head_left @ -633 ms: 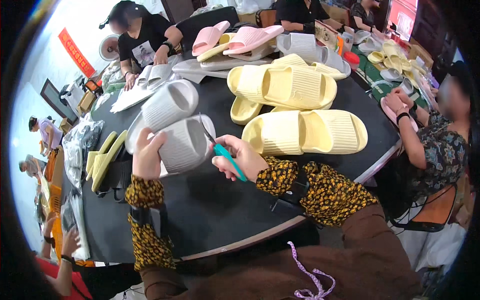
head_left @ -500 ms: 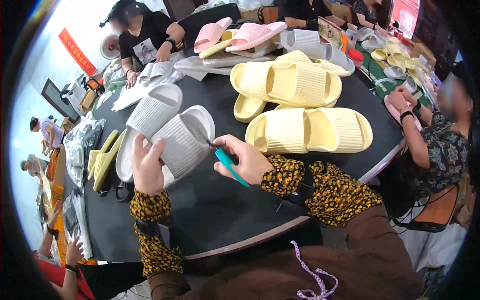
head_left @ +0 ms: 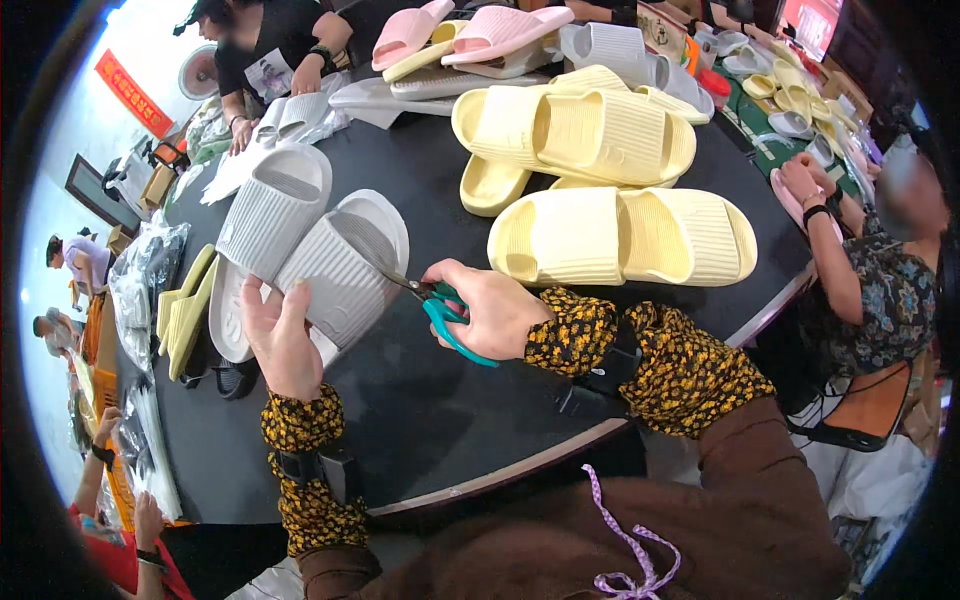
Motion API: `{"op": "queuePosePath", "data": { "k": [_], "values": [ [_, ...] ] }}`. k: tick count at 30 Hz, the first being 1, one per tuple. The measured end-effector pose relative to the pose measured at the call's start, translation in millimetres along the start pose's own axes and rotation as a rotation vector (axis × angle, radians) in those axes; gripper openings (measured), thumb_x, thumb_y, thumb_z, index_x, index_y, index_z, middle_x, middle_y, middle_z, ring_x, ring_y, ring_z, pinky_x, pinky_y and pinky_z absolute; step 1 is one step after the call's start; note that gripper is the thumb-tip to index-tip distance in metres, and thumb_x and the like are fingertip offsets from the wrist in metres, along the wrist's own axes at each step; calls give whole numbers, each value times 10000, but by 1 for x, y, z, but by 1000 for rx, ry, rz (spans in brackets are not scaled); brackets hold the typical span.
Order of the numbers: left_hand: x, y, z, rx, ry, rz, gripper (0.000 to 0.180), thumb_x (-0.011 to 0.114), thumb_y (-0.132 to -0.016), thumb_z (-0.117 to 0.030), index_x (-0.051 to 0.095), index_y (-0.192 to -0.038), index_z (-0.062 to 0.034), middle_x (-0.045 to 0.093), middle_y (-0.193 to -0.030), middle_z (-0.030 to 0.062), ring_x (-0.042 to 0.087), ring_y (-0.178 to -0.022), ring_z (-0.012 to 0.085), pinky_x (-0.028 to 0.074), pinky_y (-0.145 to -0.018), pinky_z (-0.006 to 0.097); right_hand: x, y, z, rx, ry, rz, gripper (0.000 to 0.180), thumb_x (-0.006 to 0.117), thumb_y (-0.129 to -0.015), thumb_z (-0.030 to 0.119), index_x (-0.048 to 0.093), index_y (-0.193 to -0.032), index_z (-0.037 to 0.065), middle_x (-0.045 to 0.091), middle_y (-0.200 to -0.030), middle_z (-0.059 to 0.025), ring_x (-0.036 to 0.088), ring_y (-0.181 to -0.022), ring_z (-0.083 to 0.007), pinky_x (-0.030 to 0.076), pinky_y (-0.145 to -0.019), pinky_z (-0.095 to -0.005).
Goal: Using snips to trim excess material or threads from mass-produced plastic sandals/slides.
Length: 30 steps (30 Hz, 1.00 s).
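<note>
A pair of light grey ribbed slide slippers (head_left: pixel 335 285) tilts over the black table toward the left. My left hand (head_left: pixel 283 335) grips the pair from the near side, with its thumb and fingertips against the slippers. In my right hand (head_left: pixel 490 315) is a pair of scissors (head_left: pixel 437 322) with teal handles, my fingers through and round the loops. The dark blades point left, at the inner edge of the right-hand grey slipper's strap opening. I cannot tell whether the blade tips touch the slipper.
Cream-yellow slippers (head_left: pixel 570 237) lie right of my hands, others stacked behind. Pink slippers (head_left: pixel 510 35) top a pile at the back. Yellow-green slippers (head_left: pixel 190 325) and clear plastic bags (head_left: pixel 145 290) sit left. Co-workers (head_left: pixel 285 55) handle slippers across the table and at right.
The scissors have turned and both teal loops now show, with the blades more visible. The grey slippers and my left hand have shifted slightly left in the picture as the view moved.
</note>
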<state>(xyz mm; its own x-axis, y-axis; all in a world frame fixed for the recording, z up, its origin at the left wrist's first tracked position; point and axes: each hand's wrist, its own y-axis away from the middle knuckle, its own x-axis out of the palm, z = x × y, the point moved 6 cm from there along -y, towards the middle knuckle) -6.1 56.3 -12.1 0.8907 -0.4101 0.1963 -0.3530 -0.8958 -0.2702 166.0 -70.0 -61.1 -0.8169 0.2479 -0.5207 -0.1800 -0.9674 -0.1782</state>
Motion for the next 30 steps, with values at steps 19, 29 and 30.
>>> {"op": "queuePosePath", "data": {
  "k": [19, 29, 30],
  "values": [
    [10, 7, 9, 68, -115, 47, 447, 508, -834, 49, 304, -1231, 69, 531, -1150, 212, 538, -1047, 213, 399, -900, 297, -4, 0, 2, -119, 18, -77, 408, 669, -762, 163, 490, -1083, -14, 637, -787, -186, 652, -735, -300, 506, -661, -359],
    [9, 6, 14, 79, -113, 79, 466, 512, -839, 47, 299, -1254, 53, 521, -1175, 209, 532, -1069, 223, 396, -910, 301, -5, -1, 1, -111, -53, -71, 355, 650, -782, 127, 496, -1066, -19, 648, -747, -137, 659, -698, -244, 506, -650, -323],
    [9, 6, 14, 91, -103, 89, 469, 515, -841, 46, 297, -1256, 50, 520, -1178, 208, 533, -1067, 222, 398, -908, 300, -5, -1, 0, -105, -61, -79, 368, 659, -776, 141, 497, -1067, -17, 647, -762, -147, 659, -710, -255, 506, -658, -328]
  ]
}}
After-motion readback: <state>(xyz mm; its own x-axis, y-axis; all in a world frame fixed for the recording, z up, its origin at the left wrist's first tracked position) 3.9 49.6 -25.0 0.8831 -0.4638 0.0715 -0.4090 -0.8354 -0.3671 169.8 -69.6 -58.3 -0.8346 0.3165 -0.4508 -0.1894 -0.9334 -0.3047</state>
